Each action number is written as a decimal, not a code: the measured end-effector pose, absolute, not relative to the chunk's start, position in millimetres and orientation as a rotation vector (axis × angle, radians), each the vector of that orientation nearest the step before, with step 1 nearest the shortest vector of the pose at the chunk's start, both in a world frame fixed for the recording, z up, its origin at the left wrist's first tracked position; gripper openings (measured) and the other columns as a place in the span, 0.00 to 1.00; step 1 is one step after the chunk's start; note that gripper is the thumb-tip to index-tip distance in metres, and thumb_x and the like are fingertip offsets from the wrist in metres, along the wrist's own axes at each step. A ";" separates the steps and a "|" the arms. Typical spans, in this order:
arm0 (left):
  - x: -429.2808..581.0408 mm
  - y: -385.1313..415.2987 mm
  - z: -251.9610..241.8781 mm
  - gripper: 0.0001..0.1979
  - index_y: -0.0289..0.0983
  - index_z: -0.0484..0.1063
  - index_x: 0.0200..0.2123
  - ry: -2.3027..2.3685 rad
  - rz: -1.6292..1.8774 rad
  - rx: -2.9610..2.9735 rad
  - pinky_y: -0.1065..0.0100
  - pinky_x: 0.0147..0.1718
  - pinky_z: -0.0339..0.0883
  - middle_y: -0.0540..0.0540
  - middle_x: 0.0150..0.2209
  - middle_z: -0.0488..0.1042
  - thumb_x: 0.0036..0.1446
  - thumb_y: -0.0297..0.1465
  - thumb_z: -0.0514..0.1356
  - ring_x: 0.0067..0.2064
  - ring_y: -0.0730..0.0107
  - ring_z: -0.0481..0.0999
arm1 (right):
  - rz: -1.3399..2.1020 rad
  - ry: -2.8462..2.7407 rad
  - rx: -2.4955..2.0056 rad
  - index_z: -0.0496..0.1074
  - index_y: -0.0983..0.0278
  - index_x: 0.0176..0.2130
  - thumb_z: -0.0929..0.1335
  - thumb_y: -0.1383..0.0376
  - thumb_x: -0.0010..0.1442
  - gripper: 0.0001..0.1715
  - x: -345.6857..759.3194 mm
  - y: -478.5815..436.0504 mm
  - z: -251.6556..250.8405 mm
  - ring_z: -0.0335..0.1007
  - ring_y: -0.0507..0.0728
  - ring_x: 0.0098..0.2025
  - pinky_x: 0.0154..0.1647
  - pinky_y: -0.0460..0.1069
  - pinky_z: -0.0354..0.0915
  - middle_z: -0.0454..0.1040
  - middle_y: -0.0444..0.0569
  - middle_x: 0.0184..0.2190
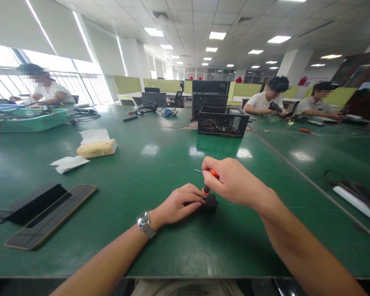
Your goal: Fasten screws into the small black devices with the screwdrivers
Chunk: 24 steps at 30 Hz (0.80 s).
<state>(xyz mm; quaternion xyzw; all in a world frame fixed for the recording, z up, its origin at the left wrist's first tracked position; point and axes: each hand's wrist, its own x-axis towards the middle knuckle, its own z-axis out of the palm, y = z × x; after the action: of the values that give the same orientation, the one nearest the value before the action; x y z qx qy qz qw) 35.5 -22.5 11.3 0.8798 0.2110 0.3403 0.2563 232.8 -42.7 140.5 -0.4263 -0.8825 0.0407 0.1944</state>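
A small black box [211, 204] rests on the green table near its front edge; its kind does not show. My left hand [180, 202], with a watch on the wrist, closes over the box's left side, fingertips around the lower end of a screwdriver. My right hand [234, 179] is closed above the box, gripping this orange-and-black screwdriver [206, 190], which points down toward the box. Another orange part [214, 173] shows in the right fist. A thin metal shaft [198, 170] sticks out leftward from it, perhaps of a second screwdriver. The contact at the tip is hidden by my fingers.
To the left lie a tissue pack [97, 148], a loose tissue [69, 163] and dark flat panels [51, 218]. A green basket [33, 121] holds cables. An open computer case [223, 123] stands ahead. Farther right are an orange screwdriver [306, 131] and a black-and-white device [357, 201]. Several people sit around.
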 end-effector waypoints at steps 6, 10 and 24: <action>35.3 -21.7 12.4 0.10 0.36 0.77 0.41 0.588 0.919 2.374 0.62 0.50 0.67 0.40 0.45 0.75 0.63 0.30 0.56 0.48 0.64 0.72 | 0.167 -2.470 -1.145 0.65 0.62 0.36 0.59 0.66 0.61 0.07 233.2 -43.6 141.2 0.60 0.51 0.24 0.27 0.46 0.48 0.70 0.42 0.24; 34.4 -20.2 9.4 0.10 0.35 0.77 0.39 0.603 0.936 2.367 0.62 0.49 0.68 0.40 0.44 0.75 0.62 0.31 0.57 0.47 0.64 0.73 | 0.142 -2.461 -1.156 0.64 0.62 0.37 0.59 0.65 0.61 0.06 232.7 -43.5 140.5 0.58 0.51 0.24 0.28 0.46 0.48 0.68 0.42 0.24; 32.4 -17.7 3.6 0.09 0.35 0.78 0.38 0.638 0.941 2.350 0.63 0.48 0.68 0.40 0.44 0.75 0.61 0.32 0.58 0.47 0.64 0.74 | -0.081 -2.403 -1.323 0.67 0.62 0.37 0.55 0.56 0.68 0.19 219.8 -49.7 137.4 0.68 0.54 0.27 0.27 0.47 0.46 0.74 0.46 0.25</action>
<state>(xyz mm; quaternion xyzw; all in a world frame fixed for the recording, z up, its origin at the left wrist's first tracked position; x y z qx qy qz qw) 32.4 -17.7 3.6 0.8686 0.2357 0.3479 0.2627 219.8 -49.7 137.4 -0.4726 -0.8584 -0.0288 0.1971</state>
